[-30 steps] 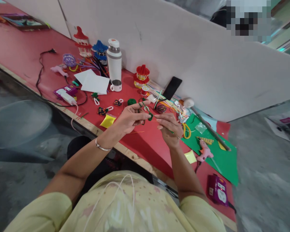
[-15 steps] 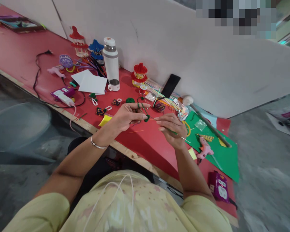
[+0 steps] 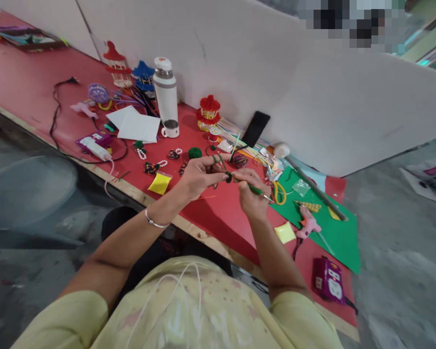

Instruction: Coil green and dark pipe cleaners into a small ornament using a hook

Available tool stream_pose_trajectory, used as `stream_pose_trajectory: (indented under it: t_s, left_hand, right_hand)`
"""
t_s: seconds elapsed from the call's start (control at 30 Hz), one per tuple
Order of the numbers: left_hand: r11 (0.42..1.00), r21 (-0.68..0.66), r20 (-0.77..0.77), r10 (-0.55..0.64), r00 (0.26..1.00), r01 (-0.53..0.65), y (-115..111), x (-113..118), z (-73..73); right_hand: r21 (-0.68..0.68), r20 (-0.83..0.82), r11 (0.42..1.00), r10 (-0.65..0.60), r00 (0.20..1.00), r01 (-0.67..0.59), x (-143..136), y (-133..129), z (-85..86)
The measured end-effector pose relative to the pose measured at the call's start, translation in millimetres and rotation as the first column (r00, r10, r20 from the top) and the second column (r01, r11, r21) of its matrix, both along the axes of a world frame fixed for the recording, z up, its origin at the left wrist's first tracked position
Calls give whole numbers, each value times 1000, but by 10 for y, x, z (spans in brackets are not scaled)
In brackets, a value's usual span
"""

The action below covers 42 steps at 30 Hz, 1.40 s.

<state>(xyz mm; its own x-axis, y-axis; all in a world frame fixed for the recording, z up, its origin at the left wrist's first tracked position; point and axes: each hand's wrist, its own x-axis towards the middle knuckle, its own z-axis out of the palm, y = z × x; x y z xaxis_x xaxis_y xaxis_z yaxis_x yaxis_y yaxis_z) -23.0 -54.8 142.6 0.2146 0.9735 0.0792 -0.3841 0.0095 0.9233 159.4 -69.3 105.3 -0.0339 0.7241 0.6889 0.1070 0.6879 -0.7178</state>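
My left hand [image 3: 200,177] pinches a small dark green crocheted piece [image 3: 228,178], and green yarn [image 3: 221,162] runs over its raised fingers. In my right hand [image 3: 253,196] is a crochet hook [image 3: 255,189] with a green grip, its metal end sticking out to the right. The hook's tip meets the green piece, though the fingers hide the exact contact. Both hands are closed and nearly touching above the red table [image 3: 218,218]. Just behind my left hand lies a green yarn ball [image 3: 195,153]; a multicoloured yarn ball [image 3: 240,161] sits beyond my right.
A white flask [image 3: 166,94], a cup [image 3: 170,128] and a red-topped pipe-cleaner lantern [image 3: 209,111] stand at the back. A phone [image 3: 256,129] leans on the partition. To the right lie yellow-handled scissors [image 3: 279,192], a pink glue gun [image 3: 308,222] and a purple power strip [image 3: 329,280].
My right hand has moved left and turned, bringing the hook to the green piece. My left hand has shifted slightly right, uncovering more of the yellow packet beside it.
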Motion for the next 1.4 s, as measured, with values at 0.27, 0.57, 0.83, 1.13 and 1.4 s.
stream_pose_trajectory:
  t_s: [0.27,0.57,0.83,1.13,1.4]
  left_hand:
    - [968,-249,265,38,963,30,-23,88,7]
    - [979,-167,146,-94,985,118,74,-243,64]
    - [979,-148,63,-131,989,139,106,-303,35]
    - [977,-104,-48,-190,981,184,169,-415,30]
    - [972,-127,-27,-201,979,196,144,-295,39]
  right_hand:
    - [377,27,894,-275,961,244,-227,155,-68]
    - [198,239,977,32,970,-81,153,160,176]
    - [217,318,970,40,947,-114,231,94,295]
    - [100,243,982,130,961,-158,385,85,359]
    - [13,151,994,105,983,-109,368,74,205]
